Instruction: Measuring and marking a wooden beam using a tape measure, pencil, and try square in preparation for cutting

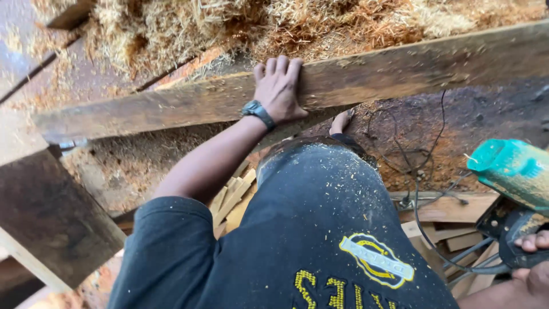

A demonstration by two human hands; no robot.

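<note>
My left hand (pixel 278 88) lies flat, fingers together, on a long dark wooden plank (pixel 400 66) that runs across the view from lower left to upper right; a dark watch sits on that wrist. At the lower right edge, my right hand (pixel 532 260) grips the black handle of a teal power tool (pixel 512 169), held off to the side and away from the plank. A black cable (pixel 426 229) trails from the tool. My dark sawdust-speckled shirt fills the lower middle.
A heap of pale wood shavings (pixel 171 28) lies beyond the plank. A thick dark timber block (pixel 46 212) stands at the lower left. Loose offcuts (pixel 234 197) and boards (pixel 452 209) lie on the sawdust-covered ground, where a foot (pixel 340 122) shows.
</note>
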